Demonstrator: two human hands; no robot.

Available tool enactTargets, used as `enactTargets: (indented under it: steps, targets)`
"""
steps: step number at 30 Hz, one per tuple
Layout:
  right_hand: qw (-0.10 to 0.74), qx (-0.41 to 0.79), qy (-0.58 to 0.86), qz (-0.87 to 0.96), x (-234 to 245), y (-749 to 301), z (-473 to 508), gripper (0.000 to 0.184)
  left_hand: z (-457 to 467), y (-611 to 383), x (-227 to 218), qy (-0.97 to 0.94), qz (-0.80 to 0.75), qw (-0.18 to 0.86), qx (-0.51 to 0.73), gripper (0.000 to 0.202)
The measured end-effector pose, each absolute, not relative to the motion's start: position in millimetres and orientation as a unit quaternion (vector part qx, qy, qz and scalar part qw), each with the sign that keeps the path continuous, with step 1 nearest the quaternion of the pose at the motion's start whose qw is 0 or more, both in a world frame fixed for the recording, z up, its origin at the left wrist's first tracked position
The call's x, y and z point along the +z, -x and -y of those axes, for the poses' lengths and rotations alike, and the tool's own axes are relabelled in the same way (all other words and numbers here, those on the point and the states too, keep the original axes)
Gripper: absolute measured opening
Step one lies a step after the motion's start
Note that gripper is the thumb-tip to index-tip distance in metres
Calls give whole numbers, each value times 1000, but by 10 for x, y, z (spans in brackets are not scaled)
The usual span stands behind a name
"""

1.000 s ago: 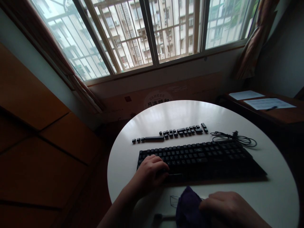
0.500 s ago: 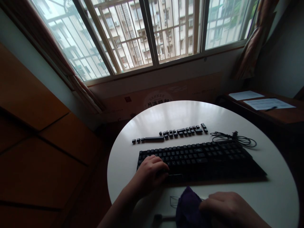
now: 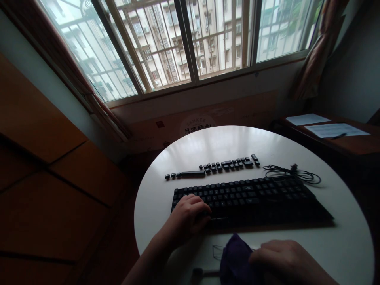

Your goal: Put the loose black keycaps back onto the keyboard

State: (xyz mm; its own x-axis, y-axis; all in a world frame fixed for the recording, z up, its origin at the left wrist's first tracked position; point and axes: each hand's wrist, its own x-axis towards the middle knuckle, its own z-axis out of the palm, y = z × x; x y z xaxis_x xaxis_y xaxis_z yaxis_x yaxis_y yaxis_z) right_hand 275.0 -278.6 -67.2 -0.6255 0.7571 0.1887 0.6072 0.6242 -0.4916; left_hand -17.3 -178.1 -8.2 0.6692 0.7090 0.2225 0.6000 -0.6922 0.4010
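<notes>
A black keyboard (image 3: pixel 252 198) lies on the round white table. At its near left part rests my left hand (image 3: pixel 190 211), fingers curled over the top and thumb low by the front edge, so it grips the keyboard there; its fingertips are in shadow. Lower right, my right hand (image 3: pixel 282 257) is closed on a purple cloth (image 3: pixel 237 261), which hangs to its left just above or on the table; I cannot tell which. Beside the cloth lies a thin wire loop tool (image 3: pixel 217 252), partly covered. A dark-ended stick (image 3: pixel 198 272) also sticks out from under the cloth.
Loose black keycaps (image 3: pixel 227 167) and a spacebar (image 3: pixel 192 174) lie in rows behind the keyboard. A coiled cable (image 3: pixel 292 173) sits at the back right of the white table (image 3: pixel 237 138). Papers (image 3: pixel 337 130) and a pen are on a brown surface at right.
</notes>
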Motion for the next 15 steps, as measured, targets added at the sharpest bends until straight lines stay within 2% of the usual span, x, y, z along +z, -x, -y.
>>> enactTargets:
  steps: [15]
  targets:
    - [202,196,392,876,-591,-2736,2799,29,1764,192,-115,-900,-362,151,191,13]
